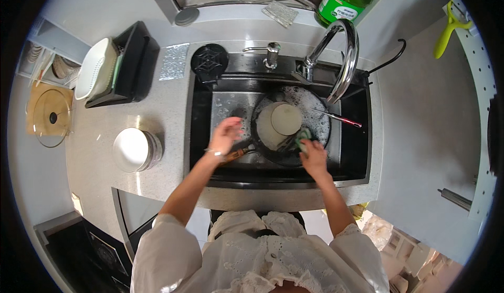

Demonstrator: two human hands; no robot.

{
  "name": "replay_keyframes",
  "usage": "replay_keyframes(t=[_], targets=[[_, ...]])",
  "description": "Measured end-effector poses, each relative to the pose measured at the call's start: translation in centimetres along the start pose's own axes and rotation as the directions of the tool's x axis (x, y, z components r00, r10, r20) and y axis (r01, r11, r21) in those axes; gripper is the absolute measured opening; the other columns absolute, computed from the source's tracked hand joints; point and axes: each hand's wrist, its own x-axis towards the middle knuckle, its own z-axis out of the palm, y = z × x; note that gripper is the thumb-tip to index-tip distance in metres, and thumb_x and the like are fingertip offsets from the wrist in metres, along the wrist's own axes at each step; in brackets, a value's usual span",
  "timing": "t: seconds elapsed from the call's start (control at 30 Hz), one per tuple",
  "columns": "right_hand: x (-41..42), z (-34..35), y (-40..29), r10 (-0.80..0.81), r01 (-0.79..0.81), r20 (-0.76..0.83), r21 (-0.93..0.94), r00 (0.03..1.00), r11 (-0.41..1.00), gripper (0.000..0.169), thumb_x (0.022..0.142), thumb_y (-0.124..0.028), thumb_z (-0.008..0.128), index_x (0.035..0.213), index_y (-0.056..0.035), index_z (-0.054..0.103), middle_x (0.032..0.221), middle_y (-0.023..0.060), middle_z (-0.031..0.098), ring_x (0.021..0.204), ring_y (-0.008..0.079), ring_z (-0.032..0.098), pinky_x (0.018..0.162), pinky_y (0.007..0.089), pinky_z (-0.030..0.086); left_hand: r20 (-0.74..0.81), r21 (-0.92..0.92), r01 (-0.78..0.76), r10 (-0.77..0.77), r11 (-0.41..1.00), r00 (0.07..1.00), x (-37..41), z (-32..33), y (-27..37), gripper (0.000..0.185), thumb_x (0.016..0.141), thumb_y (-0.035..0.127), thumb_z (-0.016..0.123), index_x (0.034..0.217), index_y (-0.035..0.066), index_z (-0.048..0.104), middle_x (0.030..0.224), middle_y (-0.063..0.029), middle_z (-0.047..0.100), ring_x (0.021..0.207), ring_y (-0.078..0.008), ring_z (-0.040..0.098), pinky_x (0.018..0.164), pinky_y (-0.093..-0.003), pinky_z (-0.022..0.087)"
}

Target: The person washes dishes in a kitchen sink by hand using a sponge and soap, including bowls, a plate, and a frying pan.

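In the black sink (pixel 201 135) lies a dark wok (pixel 256 147) filled with cloudy, foamy water; its brown handle (pixel 235 156) points to the lower left. A pale round bowl (pixel 286 119) sits in the water, and a utensil with a red handle (pixel 346 120) leans over the wok's right rim. My right hand (pixel 316 159) grips a green and white sponge (pixel 303 138) at the wok's near right side, its fingertips partly hidden by the sponge. Slightly blurred, my left hand (pixel 225 136) is held over the left of the sink, fingers apart, holding nothing.
A chrome faucet (pixel 348 68) arches over the sink's right back. Stacked white bowls (pixel 132 149) and a black rack (pixel 132 68) with a white basket (pixel 95 69) stand on the left counter. A green soap bottle (pixel 342 3) is on the sill; a black hook (pixel 390 56) juts right.
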Motion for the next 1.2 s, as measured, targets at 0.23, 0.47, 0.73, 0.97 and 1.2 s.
replay_keyframes(t=[0.23,0.47,0.73,0.97,1.2], targets=[[1.7,6.7,3.9,0.149,-0.245,0.401,0.201,0.904,0.949,0.041,0.069,-0.015,0.066,0.102,-0.0006,0.047,0.096,0.0189,0.049,0.092,0.0359,0.047,0.076,0.0447,0.039,-0.078,0.239,0.622,-0.624,0.746,0.778,10.1,11.4,-9.5,0.050,0.083,0.015,0.055,0.127,0.008,0.034,0.106,-0.0132,0.053,0.085,-0.0198,0.055,0.063,-0.0336,0.050],[2.1,7.8,5.5,0.039,-0.052,0.590,0.007,0.807,0.999,0.051,0.072,-0.034,0.065,0.109,-0.0021,0.050,0.113,0.0231,0.046,0.098,0.0355,0.049,0.079,0.0436,0.043,-0.156,0.042,0.480,-0.469,0.876,0.869,10.6,12.6,-11.6,0.049,0.078,0.000,0.049,0.124,0.004,0.031,0.103,-0.0243,0.051,0.082,-0.0349,0.058,0.057,-0.0412,0.051],[3.8,6.9,4.0,0.363,-0.490,0.530,0.115,0.766,0.864,0.045,0.077,-0.015,0.059,0.118,-0.0045,0.044,0.119,0.0186,0.044,0.101,0.0316,0.049,0.081,0.0428,0.043,0.382,0.875,-0.463,0.383,0.145,0.841,7.4,9.3,-2.3,0.057,0.067,-0.009,0.050,0.119,0.011,0.035,0.120,-0.0207,0.037,0.098,-0.0422,0.046,0.076,-0.0413,0.046],[4.6,1.2,-3.2,0.312,-0.480,0.365,0.648,0.877,0.591,0.045,0.080,-0.024,0.060,0.117,-0.0039,0.046,0.112,0.0118,0.049,0.100,0.0258,0.050,0.084,0.0360,0.040,-0.170,0.042,0.350,-0.338,0.936,0.925,4.3,9.2,-0.7,0.052,0.070,-0.009,0.040,0.119,0.009,0.030,0.113,-0.0252,0.042,0.096,-0.0405,0.051,0.080,-0.0423,0.043],[6.0,6.0,-1.6,0.547,-0.528,0.279,0.763,0.789,0.373,0.054,0.075,-0.026,0.067,0.116,-0.0005,0.044,0.108,0.0107,0.053,0.099,0.0233,0.051,0.081,0.0339,0.043,-0.052,0.391,-0.024,0.048,0.920,0.998,1.0,9.9,-3.9,0.049,0.072,-0.006,0.041,0.119,0.003,0.029,0.106,-0.0249,0.049,0.101,-0.0375,0.049,0.086,-0.0368,0.038]])
